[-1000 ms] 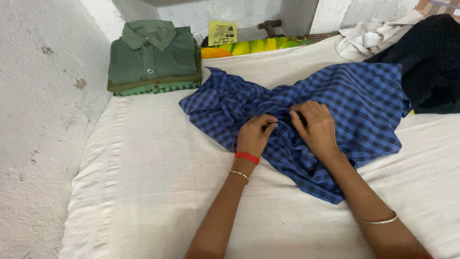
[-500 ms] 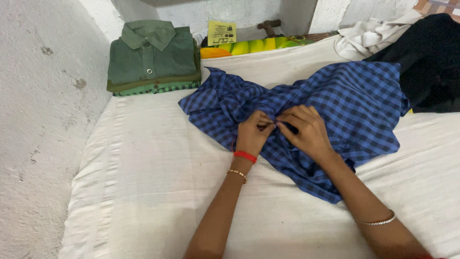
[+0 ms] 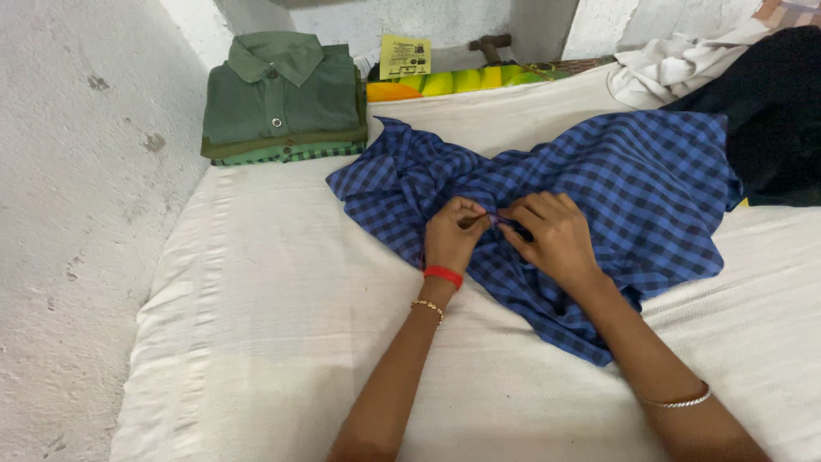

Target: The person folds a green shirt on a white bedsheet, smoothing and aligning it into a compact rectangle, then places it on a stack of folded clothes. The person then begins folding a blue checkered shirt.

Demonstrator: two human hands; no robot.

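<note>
Folded green shirts (image 3: pixel 282 98) and dark garment (image 3: pixel 774 111) flanking pinched blue checked shirt (image 3: pixel 633 188).

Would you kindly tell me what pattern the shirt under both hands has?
The shirt is a blue and dark check, clearest in the head view.

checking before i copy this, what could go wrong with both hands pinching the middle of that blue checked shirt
1. The blue checked shirt lies bunched, so creases may set around the pinch of the left hand and right hand.
2. Its right edge lies against the dark garment; a tug might drag that along.
</note>
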